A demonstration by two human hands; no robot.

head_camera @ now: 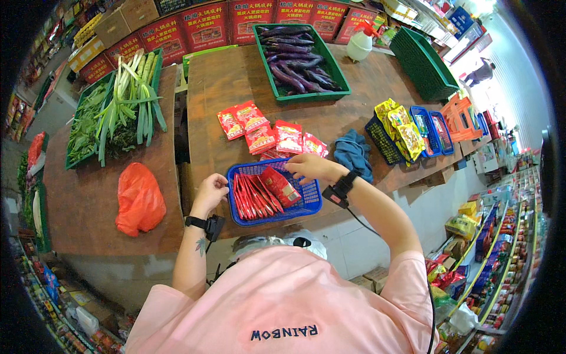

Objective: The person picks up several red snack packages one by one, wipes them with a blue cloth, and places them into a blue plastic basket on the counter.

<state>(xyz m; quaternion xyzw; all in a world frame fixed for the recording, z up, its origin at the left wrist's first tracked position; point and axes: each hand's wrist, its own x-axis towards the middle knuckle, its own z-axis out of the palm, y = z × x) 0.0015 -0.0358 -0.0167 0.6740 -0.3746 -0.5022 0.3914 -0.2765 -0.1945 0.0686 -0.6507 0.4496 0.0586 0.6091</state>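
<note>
A blue plastic basket stands at the front of the wooden table before me. Red snack packets are lined up on edge in its left part, and one red packet leans at a slant beside them. My left hand is at the basket's left rim with curled fingers; whether it grips the rim is unclear. Over the far right corner of the basket, my right hand has its fingers apart, with nothing visible in them. More red packets lie in a loose pile just behind the basket.
A green crate of eggplants and a spray bottle stand at the back. To the right are a blue cloth and a basket of yellow packets. Leafy greens and a red plastic bag occupy the left table.
</note>
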